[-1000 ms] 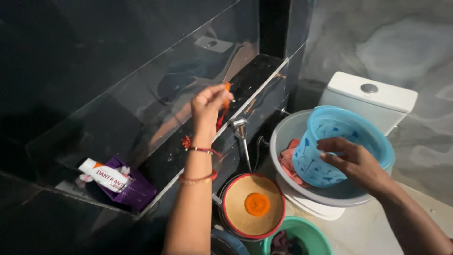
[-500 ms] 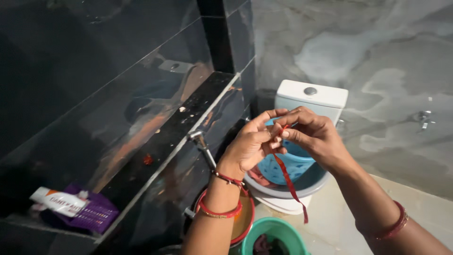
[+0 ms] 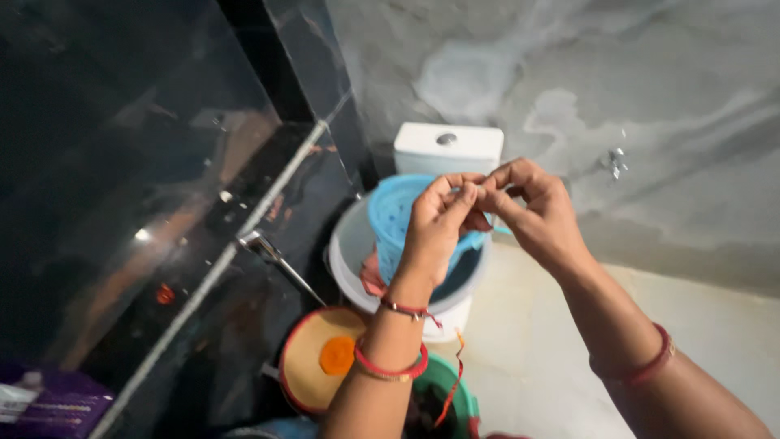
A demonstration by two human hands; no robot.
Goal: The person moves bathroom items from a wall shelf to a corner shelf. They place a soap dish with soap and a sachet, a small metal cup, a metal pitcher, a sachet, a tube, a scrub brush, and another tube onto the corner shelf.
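Left hand [image 3: 439, 223] and right hand [image 3: 532, 211]: we pinch fingertips together, grip contents hidden | behind: blue basket [image 3: 390, 215] | below: red ribbon [image 3: 451, 390] dangling

Two bare forearms rise from the bottom edge and meet near the middle. The left hand [image 3: 435, 228] is raised with its back toward the camera, wrist nearly straight, fingers [image 3: 455, 199] curled and pinched together at the tips. The right hand [image 3: 536, 211] comes in from the lower right, forearm slanting up and to the left, wrist bent, knuckles uppermost. Its fingers are also curled and pinched, their tips touching those of the left hand. Both hands are held up in the air, resting on nothing, with the elbows out of view.
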